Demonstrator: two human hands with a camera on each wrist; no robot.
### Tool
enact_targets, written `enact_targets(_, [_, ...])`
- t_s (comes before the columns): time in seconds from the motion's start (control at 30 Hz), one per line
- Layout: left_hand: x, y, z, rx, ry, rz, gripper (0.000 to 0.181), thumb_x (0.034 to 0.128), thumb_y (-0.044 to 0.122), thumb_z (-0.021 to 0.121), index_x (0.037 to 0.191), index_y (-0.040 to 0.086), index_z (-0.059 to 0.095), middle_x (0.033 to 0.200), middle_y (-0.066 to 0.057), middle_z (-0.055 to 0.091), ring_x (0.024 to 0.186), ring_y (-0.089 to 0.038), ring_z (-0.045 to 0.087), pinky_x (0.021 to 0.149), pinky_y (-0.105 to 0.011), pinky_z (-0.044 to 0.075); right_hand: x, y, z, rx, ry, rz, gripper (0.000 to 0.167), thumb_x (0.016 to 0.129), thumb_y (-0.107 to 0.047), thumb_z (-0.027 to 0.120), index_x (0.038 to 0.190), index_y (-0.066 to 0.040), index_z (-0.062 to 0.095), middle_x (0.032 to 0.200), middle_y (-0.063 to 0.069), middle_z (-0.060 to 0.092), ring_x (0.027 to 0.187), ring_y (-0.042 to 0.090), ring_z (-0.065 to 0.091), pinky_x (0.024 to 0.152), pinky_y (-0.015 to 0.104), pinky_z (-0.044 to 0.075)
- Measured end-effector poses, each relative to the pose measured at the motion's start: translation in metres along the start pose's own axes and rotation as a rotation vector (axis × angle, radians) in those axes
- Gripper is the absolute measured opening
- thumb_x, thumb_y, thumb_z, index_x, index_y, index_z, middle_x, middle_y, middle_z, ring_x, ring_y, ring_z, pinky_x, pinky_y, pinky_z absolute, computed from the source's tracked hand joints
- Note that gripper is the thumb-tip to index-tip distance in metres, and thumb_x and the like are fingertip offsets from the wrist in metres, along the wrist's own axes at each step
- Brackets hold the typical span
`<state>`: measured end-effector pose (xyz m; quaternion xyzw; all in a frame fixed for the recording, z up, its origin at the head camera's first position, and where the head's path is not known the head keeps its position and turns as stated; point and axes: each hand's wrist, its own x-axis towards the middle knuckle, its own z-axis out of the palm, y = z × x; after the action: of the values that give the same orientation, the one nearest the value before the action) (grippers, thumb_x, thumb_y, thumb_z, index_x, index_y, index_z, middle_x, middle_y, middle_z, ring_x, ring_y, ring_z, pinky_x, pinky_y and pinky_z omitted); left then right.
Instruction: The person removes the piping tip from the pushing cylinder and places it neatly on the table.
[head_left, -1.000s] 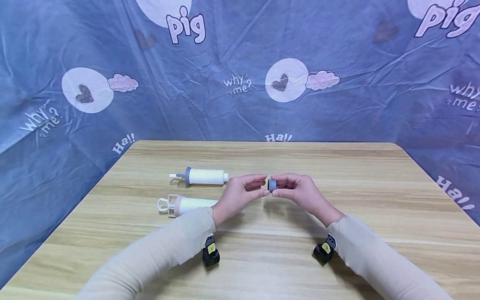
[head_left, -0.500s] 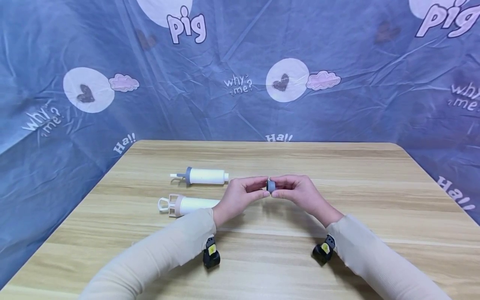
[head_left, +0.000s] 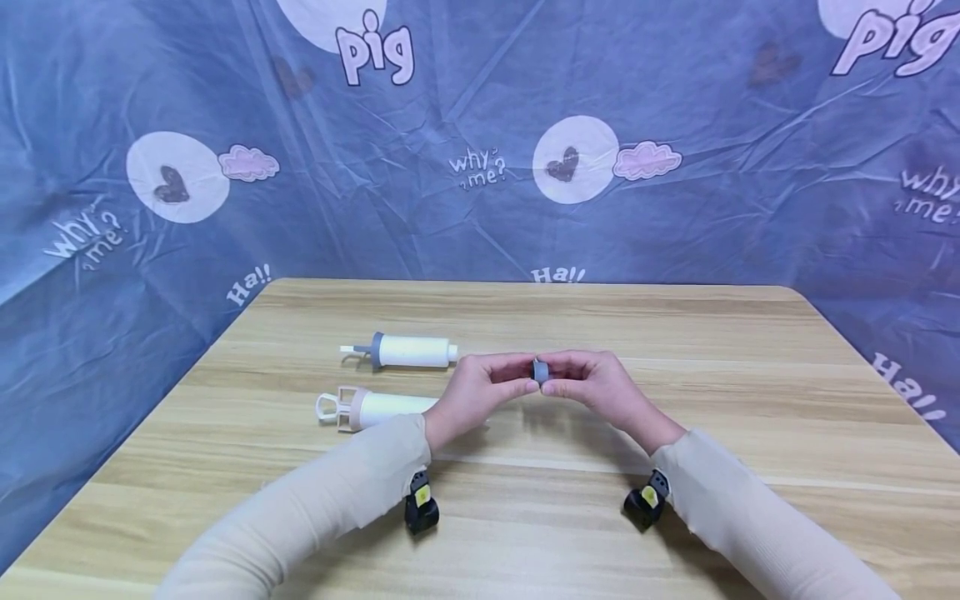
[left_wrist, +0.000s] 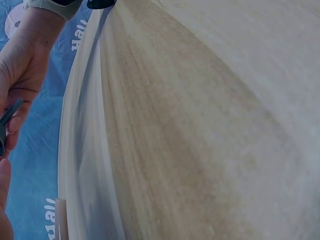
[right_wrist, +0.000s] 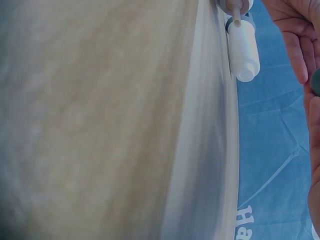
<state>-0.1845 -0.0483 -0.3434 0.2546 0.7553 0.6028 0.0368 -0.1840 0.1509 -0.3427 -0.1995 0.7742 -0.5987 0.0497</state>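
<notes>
1 woodgrain tbl (head_left: 540,533) | blue bkdrp (head_left: 420,225) | L hand (head_left: 487,383), R hand (head_left: 596,383) hold gray pc (head_left: 541,372)

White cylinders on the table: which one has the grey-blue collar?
The farther cylinder: its grey-blue collar sits at its left end. The nearer cylinder has a pinkish-beige collar and is partly covered by the left sleeve.
</notes>
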Motion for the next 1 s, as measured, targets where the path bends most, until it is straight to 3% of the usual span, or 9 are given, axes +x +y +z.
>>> enact_targets(0.43, [0.002,0.002,-0.004,0.054,0.030,-0.004,0.040,0.0798,0.018,0.072,0.117,0.006,0.064,0.110,-0.009,0.067,0.096,-0.015,0.066,0.080,-0.020,0.052,-0.002,0.002,-0.011,-0.076,0.053,0.058,0.046,0.078,-0.018,0.074,0.117,0.002,0.061,0.108,0.016,0.066,0.090,0.010,0.064,0.078,0.024,0.053])
enact_targets(0.73, [0.003,0.001,-0.006,0.037,0.073,-0.035,0.040,0.0800,0.017,0.072,0.119,0.009,0.063,0.111,-0.009,0.067,0.099,-0.018,0.065,0.083,-0.022,0.051,-0.004,0.005,-0.018,-0.119,0.122,0.097,0.041,0.079,-0.016,0.073,0.111,0.006,0.063,0.104,0.016,0.067,0.082,0.005,0.062,0.072,0.021,0.052])
enact_targets(1.0, [0.005,0.001,-0.006,0.029,0.089,-0.054,0.039,0.0805,0.010,0.070,0.118,0.003,0.062,0.111,-0.013,0.066,0.099,-0.023,0.065,0.082,-0.022,0.051,-0.004,0.007,-0.019,-0.079,0.125,0.100,0.039,0.078,-0.011,0.074,0.109,0.009,0.062,0.095,0.005,0.068,0.078,0.004,0.061,0.070,0.020,0.051])
